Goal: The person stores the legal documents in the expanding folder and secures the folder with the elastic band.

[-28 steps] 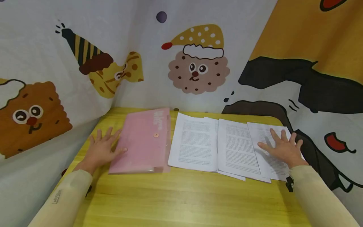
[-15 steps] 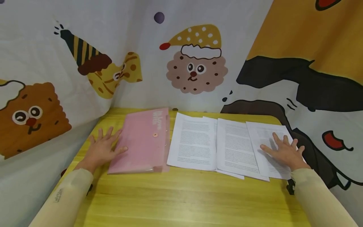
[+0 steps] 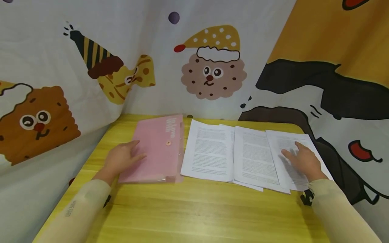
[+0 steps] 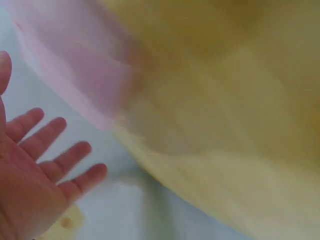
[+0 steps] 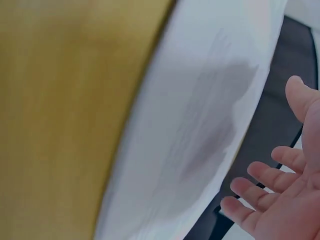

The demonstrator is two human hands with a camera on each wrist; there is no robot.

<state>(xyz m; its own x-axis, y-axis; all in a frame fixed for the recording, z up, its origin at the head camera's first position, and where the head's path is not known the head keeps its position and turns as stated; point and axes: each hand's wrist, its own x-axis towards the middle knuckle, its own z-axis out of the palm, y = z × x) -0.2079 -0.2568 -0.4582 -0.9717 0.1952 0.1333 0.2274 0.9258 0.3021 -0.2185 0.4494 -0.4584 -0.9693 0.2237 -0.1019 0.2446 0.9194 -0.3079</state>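
A pink plastic folder (image 3: pixel 152 158) with a button closure and white lettering lies on the left of the yellow wooden table (image 3: pixel 182 209). Over its left edge is my left hand (image 3: pixel 121 158), turned on its side, thumb and forefinger pointing inward. In the left wrist view, the fingers (image 4: pixel 55 162) are extended and apart, holding nothing. To the folder's right, printed sheets (image 3: pixel 209 152) lie in overlapping stacks. My right hand (image 3: pixel 305 161) hovers over the rightmost sheet (image 3: pixel 285 158), casting a shadow on it. Relaxed, slightly bent fingers (image 5: pixel 270 177) show in the right wrist view, with nothing in them.
A white curtain (image 3: pixel 164 94) with cartoon prints hangs behind the table and down both sides. Bare wood stretches along the table's front. Dark straps show at both wrists, below the pale sleeves (image 3: pixel 79 202).
Both hands have turned from palm-down with spread fingers to side-on. The left has shifted right, farther over the folder. Folder and sheets stay in place.
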